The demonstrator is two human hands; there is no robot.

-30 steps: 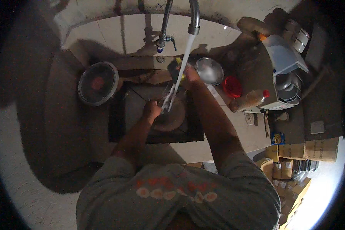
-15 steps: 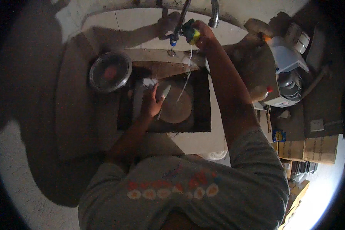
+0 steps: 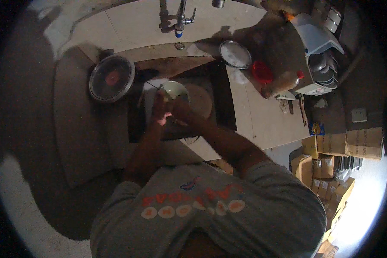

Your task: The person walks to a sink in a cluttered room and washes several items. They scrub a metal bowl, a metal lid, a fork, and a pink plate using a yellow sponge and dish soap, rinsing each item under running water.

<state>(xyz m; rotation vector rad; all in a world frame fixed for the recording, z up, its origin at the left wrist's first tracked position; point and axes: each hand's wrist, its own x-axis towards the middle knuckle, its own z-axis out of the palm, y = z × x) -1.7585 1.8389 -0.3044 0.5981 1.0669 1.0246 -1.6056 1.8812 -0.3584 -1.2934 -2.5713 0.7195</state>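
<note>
My left hand (image 3: 160,105) and my right hand (image 3: 179,109) are close together over the dark sink (image 3: 229,101). The fingers of my left hand look closed, and a thin dark rod (image 3: 152,84) sticks out beside them; what it belongs to is unclear. My right hand is curled against the left, its fingers mostly hidden; no sponge shows in it. Just beyond both hands is a pale bowl (image 3: 176,87), partly covered by them. A round tan disc-like surface (image 3: 203,99) shows in the sink to the right.
A tap (image 3: 179,26) stands behind the sink. A round lidded pan (image 3: 112,78) lies at the left. To the right are a metal plate (image 3: 235,54), a red dish (image 3: 262,72), a bottle (image 3: 286,81) and a dish rack (image 3: 324,71). Cardboard boxes (image 3: 331,144) stand farther right.
My right hand has come down from the tap, where it held a green and yellow sponge, to my left hand. The thin water stream no longer shows. The view has shifted.
</note>
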